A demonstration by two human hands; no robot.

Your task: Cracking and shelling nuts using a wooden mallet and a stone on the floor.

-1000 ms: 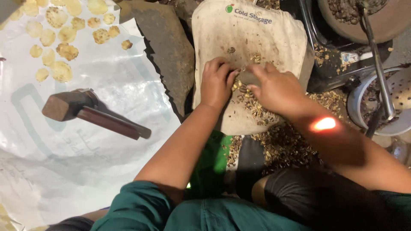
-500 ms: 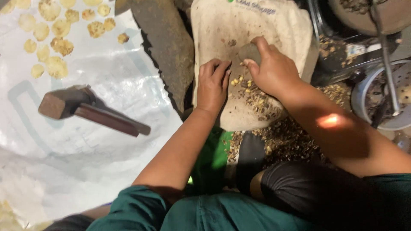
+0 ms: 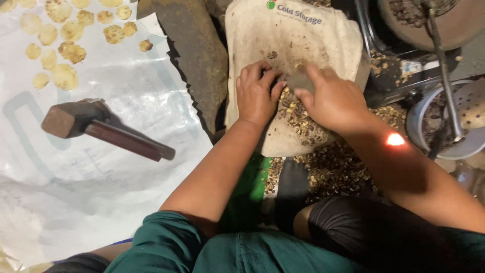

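Observation:
My right hand (image 3: 333,101) grips a small dark flat piece (image 3: 300,81) and presses it onto a dirty beige cloth bag (image 3: 303,35). Just left of it, my left hand (image 3: 257,93) rests on the cloth with bent fingers, fingertips beside the dark piece, holding nothing. Brown and yellow shell fragments (image 3: 298,119) lie on the cloth under and between both hands.
A heap of shell bits (image 3: 328,169) lies at the bag's near edge by my knee. A wooden-handled hammer (image 3: 101,129) lies on a white sheet (image 3: 76,197), with several flattened yellow pieces (image 3: 60,30) beyond. A stone slab (image 3: 194,60) borders the bag; metal bowls (image 3: 439,139) stand to the right.
My right hand pushed the dark piece up the cloth, then drew it back toward me. The left hand stayed almost in place. The hammer has not moved.

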